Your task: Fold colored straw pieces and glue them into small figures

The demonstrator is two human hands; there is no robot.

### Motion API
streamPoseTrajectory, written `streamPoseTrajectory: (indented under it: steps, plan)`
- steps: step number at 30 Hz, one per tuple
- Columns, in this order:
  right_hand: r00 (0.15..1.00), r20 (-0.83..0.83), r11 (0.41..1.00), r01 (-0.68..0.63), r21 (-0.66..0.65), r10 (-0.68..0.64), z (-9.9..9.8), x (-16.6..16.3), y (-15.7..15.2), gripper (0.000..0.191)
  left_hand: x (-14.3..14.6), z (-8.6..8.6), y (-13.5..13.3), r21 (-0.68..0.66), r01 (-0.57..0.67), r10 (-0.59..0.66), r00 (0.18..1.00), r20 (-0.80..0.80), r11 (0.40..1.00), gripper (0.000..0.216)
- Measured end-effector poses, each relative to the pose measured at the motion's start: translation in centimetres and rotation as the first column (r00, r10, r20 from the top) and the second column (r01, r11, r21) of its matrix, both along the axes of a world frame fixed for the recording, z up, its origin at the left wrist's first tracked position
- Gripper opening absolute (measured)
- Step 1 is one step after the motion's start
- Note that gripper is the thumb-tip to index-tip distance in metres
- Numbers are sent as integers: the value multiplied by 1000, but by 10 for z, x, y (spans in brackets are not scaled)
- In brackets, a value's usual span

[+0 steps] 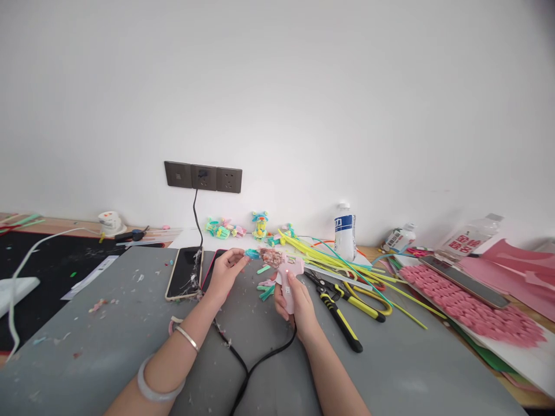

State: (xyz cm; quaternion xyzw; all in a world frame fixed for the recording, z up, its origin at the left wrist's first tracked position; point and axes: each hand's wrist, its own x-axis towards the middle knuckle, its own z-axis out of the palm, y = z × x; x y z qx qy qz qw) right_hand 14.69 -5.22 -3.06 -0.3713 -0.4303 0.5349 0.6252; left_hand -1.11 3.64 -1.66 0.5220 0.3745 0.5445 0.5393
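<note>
My right hand (295,300) is wrapped round the grip of a small pink hot glue gun (288,271), whose nozzle points left. Its black cord (255,364) runs back between my forearms. My left hand (225,270) pinches a small blue piece (252,253) at the fingertips and holds it right at the gun's tip. Both hands hover just above a grey mat (130,323). Small green and pink cut pieces (265,287) lie on the mat under the gun.
A phone (184,271) lies left of my left hand. Yellow-handled pliers (336,306), scissors and a sheaf of yellow and green strips (347,266) lie to the right. Farther right are pink discs (472,309) on a white sheet, a bottle (345,234), small finished figures (260,225) and a wall socket (203,177).
</note>
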Motion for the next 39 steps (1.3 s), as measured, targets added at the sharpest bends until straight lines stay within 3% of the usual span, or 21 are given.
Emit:
streamPoseTrajectory:
  steps: [26, 39]
  plan:
    - [999, 37, 999, 22, -26, -21, 0, 5, -2, 51, -3, -6, 4, 123, -32, 37, 998, -40, 992, 30]
    - [998, 39, 998, 52, -46, -50, -2, 8, -1, 51, -3, -6, 4, 110, -36, 37, 999, -13, 993, 29]
